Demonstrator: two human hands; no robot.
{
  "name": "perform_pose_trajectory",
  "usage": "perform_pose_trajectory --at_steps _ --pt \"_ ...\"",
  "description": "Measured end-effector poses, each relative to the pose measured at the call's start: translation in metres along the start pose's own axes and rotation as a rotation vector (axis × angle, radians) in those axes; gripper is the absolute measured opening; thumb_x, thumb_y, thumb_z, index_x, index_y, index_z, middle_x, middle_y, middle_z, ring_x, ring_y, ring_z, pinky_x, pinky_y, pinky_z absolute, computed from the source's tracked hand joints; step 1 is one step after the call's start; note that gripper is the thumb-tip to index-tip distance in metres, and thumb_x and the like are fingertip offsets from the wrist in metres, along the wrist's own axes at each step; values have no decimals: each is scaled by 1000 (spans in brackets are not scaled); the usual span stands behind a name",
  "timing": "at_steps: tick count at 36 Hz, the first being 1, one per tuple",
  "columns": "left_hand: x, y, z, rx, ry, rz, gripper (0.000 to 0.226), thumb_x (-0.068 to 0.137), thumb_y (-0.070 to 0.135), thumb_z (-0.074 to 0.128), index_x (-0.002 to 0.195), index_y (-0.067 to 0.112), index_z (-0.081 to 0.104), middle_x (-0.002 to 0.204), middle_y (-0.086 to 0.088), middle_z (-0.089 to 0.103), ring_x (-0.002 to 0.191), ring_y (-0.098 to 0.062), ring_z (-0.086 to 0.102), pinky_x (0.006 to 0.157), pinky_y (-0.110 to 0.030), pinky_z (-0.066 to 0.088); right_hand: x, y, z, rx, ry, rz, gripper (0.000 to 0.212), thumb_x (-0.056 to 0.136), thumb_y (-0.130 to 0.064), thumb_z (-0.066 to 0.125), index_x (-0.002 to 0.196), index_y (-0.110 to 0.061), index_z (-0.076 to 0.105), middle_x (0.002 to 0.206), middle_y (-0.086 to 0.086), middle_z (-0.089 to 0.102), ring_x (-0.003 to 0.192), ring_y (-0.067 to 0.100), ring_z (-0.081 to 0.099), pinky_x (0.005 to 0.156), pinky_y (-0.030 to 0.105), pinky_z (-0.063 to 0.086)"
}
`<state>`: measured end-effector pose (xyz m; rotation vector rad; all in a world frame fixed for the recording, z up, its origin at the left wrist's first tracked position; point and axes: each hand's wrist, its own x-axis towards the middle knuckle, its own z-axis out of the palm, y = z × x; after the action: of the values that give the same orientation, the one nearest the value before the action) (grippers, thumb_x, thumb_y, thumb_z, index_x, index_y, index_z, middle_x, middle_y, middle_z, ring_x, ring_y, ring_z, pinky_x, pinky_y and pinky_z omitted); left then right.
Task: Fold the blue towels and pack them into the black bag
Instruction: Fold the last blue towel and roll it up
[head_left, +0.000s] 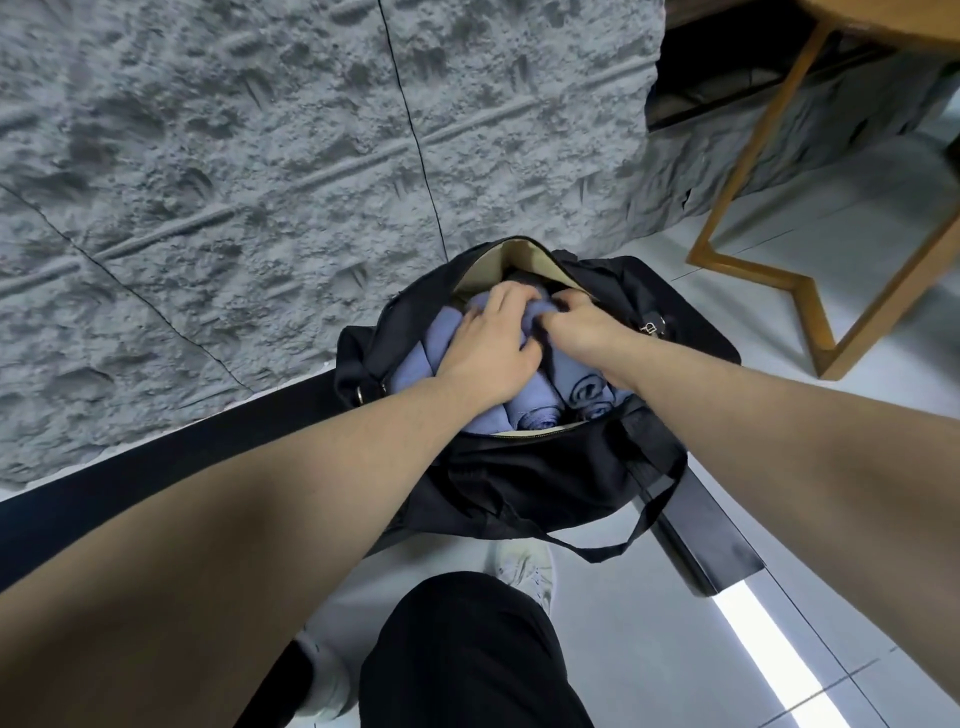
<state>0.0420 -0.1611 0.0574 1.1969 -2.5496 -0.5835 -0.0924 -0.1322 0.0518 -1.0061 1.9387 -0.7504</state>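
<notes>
Black bag (519, 483) stands open on the floor, several rolled blue towels (561, 384) already packed. My left hand (488, 338) presses flat on them; my right hand (576, 325) grips one towel's fold — packing looks nearly finished, none visible outside.

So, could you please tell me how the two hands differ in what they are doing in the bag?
The left hand lies spread, fingers fairly straight, pressing the towels; the right hand is curled, gripping a towel fold. The left sits nearer the bag's middle; the right nearer its far end. Both are bare and inside the opening.
</notes>
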Motion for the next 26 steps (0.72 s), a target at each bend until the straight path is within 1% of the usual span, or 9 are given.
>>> perform_pose_trajectory --at_steps 4,7,10,14,18,19,21,23,26 --pt "1 -5 5 108 -58 40 35 97 23 48 131 19 47 135 0 50 127 -23 45 113 -44 25 3 4 0 -162 -4 12 54 101 -37 44 152 -21 34 154 13 39 141 31 36 113 35 32" --pt "1 -4 6 161 -149 18 38 100 25 40 138 22 41 150 3 39 146 -17 23 119 -48 13 3 3 1 -246 -40 22 50 105 -31 36 152 -14 32 159 14 30 145 31 29 115 34 25" --pt "2 -3 4 168 -223 6 43 102 25 36 145 25 34 159 5 27 150 -13 10 120 -50 7 0 3 -2 -265 -66 10 48 108 -24 28 153 -6 27 160 13 26 147 28 24 113 30 22" --pt "1 -3 -3 130 -260 18 50 103 29 38 152 30 27 162 8 19 151 -14 8 120 -51 12 -5 5 -6 -219 -36 -28 51 109 -28 26 155 -7 21 163 11 19 150 25 17 117 30 15" --pt "-11 -9 -9 111 -245 40 52 102 32 43 152 31 29 165 9 9 150 -15 14 118 -43 21 -14 10 -13 -132 51 -41 49 108 -29 30 153 -11 31 160 10 29 146 25 28 111 26 24" --pt "-14 -11 -11 96 -237 42 51 101 30 45 150 30 33 164 8 9 148 -17 17 117 -43 24 -18 11 -16 -131 61 -44 47 107 -27 32 151 -11 36 157 9 35 142 25 34 107 25 28" --pt "-21 -14 -15 67 -217 45 47 98 26 50 144 27 42 160 5 18 141 -23 29 113 -42 32 -25 17 -23 -134 77 -75 38 104 -22 36 138 -15 52 138 9 53 125 22 49 89 19 37" --pt "-26 -17 -20 62 -170 55 36 93 25 54 128 24 52 144 4 33 119 -27 49 102 -44 42 -33 21 -31 -137 96 -120 34 101 -19 39 127 -21 60 119 2 59 108 17 55 73 16 36" --pt "-34 -18 -27 89 -117 9 7 90 26 56 96 25 57 111 7 47 90 -20 57 86 -40 48 -45 24 -40 -197 119 -146 35 99 -21 43 127 -21 64 110 -5 62 100 14 57 76 19 35"
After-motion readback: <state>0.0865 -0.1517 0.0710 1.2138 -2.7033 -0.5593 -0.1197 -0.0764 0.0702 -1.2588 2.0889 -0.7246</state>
